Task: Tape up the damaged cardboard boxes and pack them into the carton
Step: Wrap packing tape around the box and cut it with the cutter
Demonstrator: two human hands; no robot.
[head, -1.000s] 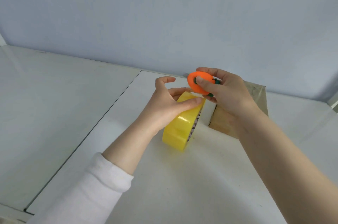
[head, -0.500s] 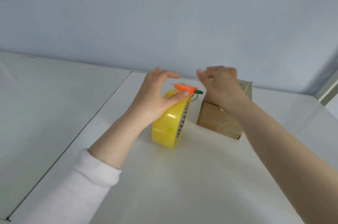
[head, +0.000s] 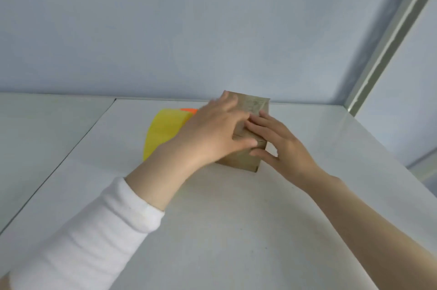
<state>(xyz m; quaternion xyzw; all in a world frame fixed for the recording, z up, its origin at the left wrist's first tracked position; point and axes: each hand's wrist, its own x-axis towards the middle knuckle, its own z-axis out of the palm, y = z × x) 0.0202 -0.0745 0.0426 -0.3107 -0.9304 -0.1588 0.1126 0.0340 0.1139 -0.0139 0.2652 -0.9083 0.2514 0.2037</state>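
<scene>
A white sleeve covers the left forearm; the right forearm is bare. Both cross the white table. The left hand has let go of the yellow tape roll and now lies flat on top of the cardboard box, fingers straight. The right hand, which was above the box half a second ago, presses straight fingers on its top, with the thumb against the right side. The box stands mid-table near the wall. The faint print on its top is too blurred to read. The roll stands just left of the box, with an orange cutter at its far edge.
</scene>
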